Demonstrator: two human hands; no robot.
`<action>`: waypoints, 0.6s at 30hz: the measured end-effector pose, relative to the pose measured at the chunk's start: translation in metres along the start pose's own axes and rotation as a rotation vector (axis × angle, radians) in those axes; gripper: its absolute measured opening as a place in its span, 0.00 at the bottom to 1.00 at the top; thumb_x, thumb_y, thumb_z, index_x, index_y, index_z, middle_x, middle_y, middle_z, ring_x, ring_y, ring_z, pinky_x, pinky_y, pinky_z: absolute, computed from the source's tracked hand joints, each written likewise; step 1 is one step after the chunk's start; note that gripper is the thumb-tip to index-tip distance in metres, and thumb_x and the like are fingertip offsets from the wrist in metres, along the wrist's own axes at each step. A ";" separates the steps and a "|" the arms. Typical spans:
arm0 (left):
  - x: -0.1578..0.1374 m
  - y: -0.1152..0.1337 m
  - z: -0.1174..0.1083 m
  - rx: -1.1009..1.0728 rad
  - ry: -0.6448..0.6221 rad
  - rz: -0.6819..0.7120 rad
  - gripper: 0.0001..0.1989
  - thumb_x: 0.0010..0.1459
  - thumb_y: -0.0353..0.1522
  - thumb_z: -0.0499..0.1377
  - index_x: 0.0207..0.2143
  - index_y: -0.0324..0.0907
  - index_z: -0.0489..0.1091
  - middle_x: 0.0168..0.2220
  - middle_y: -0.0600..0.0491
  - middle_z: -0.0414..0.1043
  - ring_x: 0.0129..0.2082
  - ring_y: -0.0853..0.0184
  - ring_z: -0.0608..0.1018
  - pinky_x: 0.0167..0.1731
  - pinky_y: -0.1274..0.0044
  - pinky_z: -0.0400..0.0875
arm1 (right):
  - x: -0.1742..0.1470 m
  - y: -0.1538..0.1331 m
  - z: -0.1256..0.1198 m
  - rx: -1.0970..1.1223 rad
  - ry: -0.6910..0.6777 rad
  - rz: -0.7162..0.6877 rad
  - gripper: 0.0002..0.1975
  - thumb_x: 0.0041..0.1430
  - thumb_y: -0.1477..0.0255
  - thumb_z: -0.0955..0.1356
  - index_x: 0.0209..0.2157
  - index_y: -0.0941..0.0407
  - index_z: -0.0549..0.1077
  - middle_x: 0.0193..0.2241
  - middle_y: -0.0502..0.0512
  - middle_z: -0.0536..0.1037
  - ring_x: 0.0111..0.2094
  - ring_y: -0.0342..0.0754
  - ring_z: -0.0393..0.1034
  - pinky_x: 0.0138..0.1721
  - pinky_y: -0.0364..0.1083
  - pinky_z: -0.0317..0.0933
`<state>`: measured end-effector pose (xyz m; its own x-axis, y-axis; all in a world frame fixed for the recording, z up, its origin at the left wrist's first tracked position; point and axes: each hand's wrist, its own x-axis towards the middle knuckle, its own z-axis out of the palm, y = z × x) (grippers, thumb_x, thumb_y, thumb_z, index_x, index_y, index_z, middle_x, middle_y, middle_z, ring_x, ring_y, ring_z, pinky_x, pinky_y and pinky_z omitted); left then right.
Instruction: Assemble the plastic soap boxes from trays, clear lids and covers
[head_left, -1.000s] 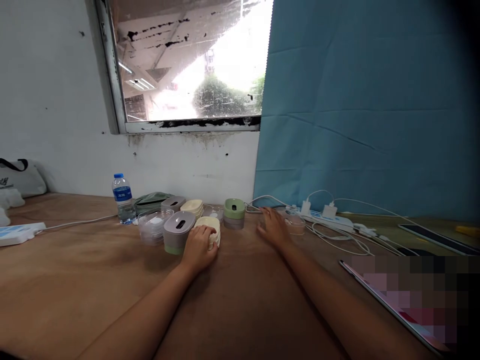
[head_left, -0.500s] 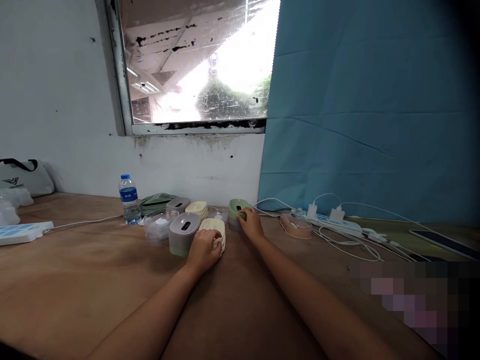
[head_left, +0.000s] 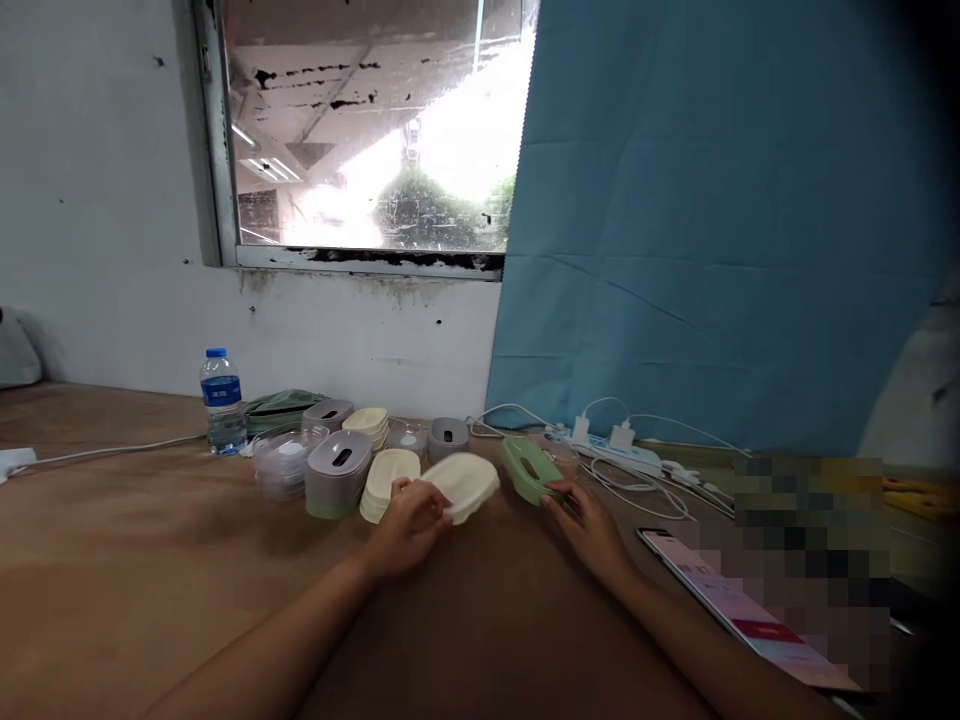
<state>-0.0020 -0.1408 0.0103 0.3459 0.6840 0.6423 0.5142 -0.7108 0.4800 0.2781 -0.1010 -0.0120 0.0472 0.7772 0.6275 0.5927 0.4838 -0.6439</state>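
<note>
My left hand (head_left: 411, 520) pinches the near left edge of a cream oval lid (head_left: 465, 484), held tilted above the table and slightly blurred. Beside it stands a stack of similar cream lids (head_left: 395, 464). My right hand (head_left: 589, 520) grips the near right end of a green oval lid (head_left: 529, 472) with a long slot in it. The green lid is tilted and off the table. Between and behind the two held pieces stands a grey oval container (head_left: 448, 438) with a dark slot on top. A larger grey container (head_left: 339, 475) with a greenish base is left of the cream stack.
Clear round plastic pieces (head_left: 289, 458) sit left of the grey containers, beside a water bottle (head_left: 223, 405). Another cream stack (head_left: 367, 425) is behind. At the right lie a power strip (head_left: 626, 455), loose white cables (head_left: 645, 490) and a phone (head_left: 739, 600) with its screen lit.
My left hand has lifted a cream lid off its stack, moving right. My right hand has taken the green lid off the grey container and brought it right and nearer. The view has turned rightward.
</note>
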 end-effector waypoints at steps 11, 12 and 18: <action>-0.006 -0.012 0.000 -0.336 -0.487 0.044 0.08 0.46 0.25 0.57 0.29 0.40 0.60 0.36 0.52 0.70 0.39 0.68 0.70 0.41 0.76 0.64 | -0.012 -0.016 -0.007 0.311 -0.112 0.192 0.17 0.43 0.56 0.68 0.30 0.55 0.68 0.36 0.56 0.75 0.39 0.53 0.69 0.38 0.48 0.64; -0.005 -0.013 -0.001 -0.325 -0.427 0.043 0.08 0.46 0.25 0.56 0.30 0.40 0.60 0.36 0.52 0.69 0.38 0.68 0.70 0.41 0.76 0.64 | -0.014 -0.017 -0.009 0.343 -0.146 0.186 0.17 0.43 0.57 0.68 0.30 0.55 0.69 0.36 0.56 0.75 0.40 0.53 0.69 0.39 0.48 0.64; -0.001 -0.021 -0.004 -0.240 -0.041 0.000 0.10 0.50 0.28 0.53 0.37 0.40 0.59 0.38 0.50 0.63 0.40 0.65 0.66 0.43 0.72 0.61 | -0.022 -0.013 -0.017 0.526 -0.405 0.059 0.14 0.42 0.61 0.71 0.29 0.55 0.69 0.36 0.57 0.71 0.43 0.52 0.65 0.43 0.50 0.60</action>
<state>-0.0163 -0.1276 0.0017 0.3799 0.6869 0.6196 0.3145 -0.7258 0.6118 0.2829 -0.1309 -0.0098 -0.2994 0.8483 0.4368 0.1220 0.4881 -0.8642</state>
